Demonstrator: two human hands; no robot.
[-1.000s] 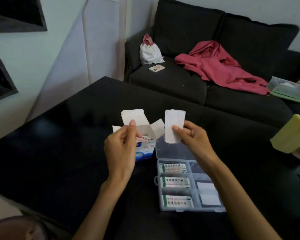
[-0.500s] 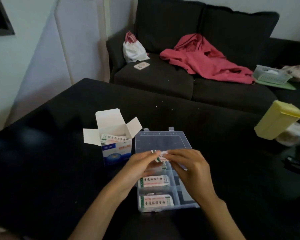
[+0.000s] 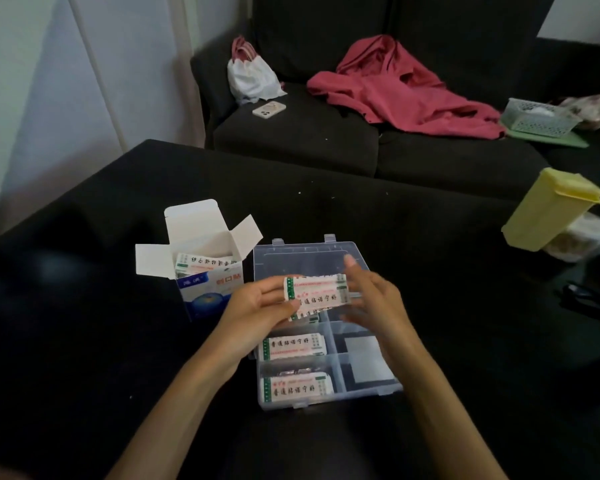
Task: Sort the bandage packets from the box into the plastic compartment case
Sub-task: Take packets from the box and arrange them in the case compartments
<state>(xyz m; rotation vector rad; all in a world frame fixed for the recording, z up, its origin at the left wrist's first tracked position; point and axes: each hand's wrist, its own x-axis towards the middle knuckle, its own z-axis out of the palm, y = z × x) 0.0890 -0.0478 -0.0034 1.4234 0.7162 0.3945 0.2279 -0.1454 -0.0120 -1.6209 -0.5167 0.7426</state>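
Note:
A small stack of white bandage packets (image 3: 317,295) with green ends is held flat above the far left compartment of the clear plastic case (image 3: 368,393). My left hand (image 3: 257,306) grips the stack's left end. My right hand (image 3: 371,296) is at its right end with fingers spread, blurred. Two near left compartments hold packets (image 3: 293,346). The right compartments hold white squares. The open blue-and-white box (image 3: 205,271) stands left of the case with packets inside. The case's lid (image 3: 305,259) lies flat behind.
All this sits on a black table (image 3: 84,341). A yellow plastic container (image 3: 551,213) lies at the table's right edge. Behind is a dark sofa with a red garment (image 3: 402,88), a white bag (image 3: 253,76), a phone (image 3: 269,109) and a mesh basket (image 3: 537,116).
A second ago my right hand held the packets upright above the box. Both hands have come down over the case, and the stack now lies flat, face up, between them.

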